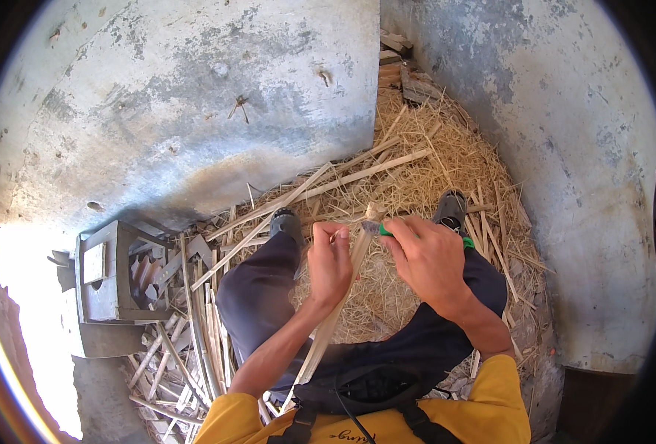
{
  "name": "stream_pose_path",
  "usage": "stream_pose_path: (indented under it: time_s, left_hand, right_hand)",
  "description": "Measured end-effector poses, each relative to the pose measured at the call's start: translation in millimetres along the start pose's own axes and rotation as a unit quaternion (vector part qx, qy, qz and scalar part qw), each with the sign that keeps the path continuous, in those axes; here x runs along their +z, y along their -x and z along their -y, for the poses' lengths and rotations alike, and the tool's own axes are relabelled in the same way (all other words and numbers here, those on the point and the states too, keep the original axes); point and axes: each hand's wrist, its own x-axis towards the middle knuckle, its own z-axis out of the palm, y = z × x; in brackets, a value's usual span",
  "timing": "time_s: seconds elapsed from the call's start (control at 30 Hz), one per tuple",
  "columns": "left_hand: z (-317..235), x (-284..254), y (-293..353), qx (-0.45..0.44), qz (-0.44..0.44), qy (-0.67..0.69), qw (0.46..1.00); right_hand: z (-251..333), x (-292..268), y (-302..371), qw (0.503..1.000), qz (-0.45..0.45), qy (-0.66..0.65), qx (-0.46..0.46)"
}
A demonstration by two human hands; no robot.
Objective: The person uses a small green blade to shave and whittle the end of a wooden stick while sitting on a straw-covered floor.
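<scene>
Box (89, 300), grey and open-sided, far left; then pale slats (202, 325), loosely heaped. Now left hand (328, 270), curled tight, contents too hidden to tell. Right alongside, long pale strip (328, 324), slanting up from the lap between both hands. At its upper end, green-handled tool (385, 230), gripped firmly in right hand (429, 259)! Beyond, scuffed grey wall (594, 185).

The shirt (502, 399) is yellow, short-sleeved (dark script lettering (350, 434) below), with black straps (420, 423), dark trousers (257, 296), grey shoes (286, 222).
</scene>
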Motion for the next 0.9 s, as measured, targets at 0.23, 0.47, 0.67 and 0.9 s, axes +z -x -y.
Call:
stream_pose_path:
  time_s: [0.23, 0.47, 0.67, 0.9]
  left_hand:
    - [-11.8, 1.3, 2.6, -0.023, 0.017, -0.007, 1.000]
    - [4.5, 4.1, -1.6, 0.066, -0.021, -0.045, 0.997]
    - [-0.4, 11.9, 1.1, 0.018, -0.003, -0.010, 1.000]
    - [7.6, 11.5, 1.0, 0.060, 0.004, -0.029, 0.998]
  right_hand:
    - [-3.4, 0.3, -7.1, 0.999, 0.043, 0.027, -0.007]
    - [-4.6, -2.2, -14.2, 0.993, 0.096, 0.057, -0.024]
    - [-5.8, -18.2, -22.8, 0.984, 0.169, 0.059, -0.009]
    - [-18.6, -25.7, -55.8, 0.956, 0.251, 0.087, -0.122]
